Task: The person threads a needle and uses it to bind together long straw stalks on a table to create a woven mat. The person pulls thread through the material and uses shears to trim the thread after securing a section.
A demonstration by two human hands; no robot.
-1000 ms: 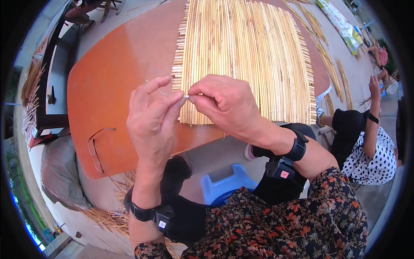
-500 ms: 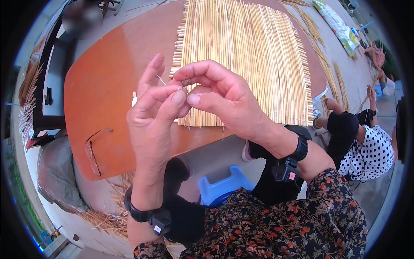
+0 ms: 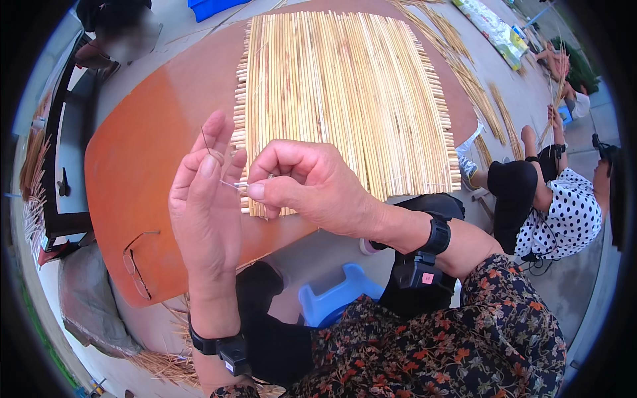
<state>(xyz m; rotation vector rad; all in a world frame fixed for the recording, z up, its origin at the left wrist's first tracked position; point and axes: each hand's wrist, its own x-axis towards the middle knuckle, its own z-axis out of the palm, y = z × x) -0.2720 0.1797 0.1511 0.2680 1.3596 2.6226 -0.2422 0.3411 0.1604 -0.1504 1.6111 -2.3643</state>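
Holds the left hand [image 3: 207,209] upright, palm turned partly inward, fingertips pointing away from the body. Pinches a thin needle [image 3: 205,140] there between thumb and forefinger, with the other fingers loosely raised behind. Angles the right hand [image 3: 315,189] leftward, back up, with thumb and forefinger pressed together on a pale thread [image 3: 229,183] and the remaining fingers curled under. Spans the small gap between both hands with that thread. Keeps the left forearm almost vertical from the lower edge, with a black strap [image 3: 204,343] near the wrist; slants the right one in from the lower right, with a matching band [image 3: 438,233]. Shows a mat [image 3: 345,99] beyond and to the right of both hands, flat on the table [image 3: 133,159], with its near left corner partly behind the right fingers. Cannot tell of any touch between fingers and mat. Has glasses [image 3: 136,274] left of the left hand and nearer the body, a blue stool [image 3: 338,292] below the right hand, and stalks [image 3: 506,121] far to its right, near a person [image 3: 567,205] in a dotted top.
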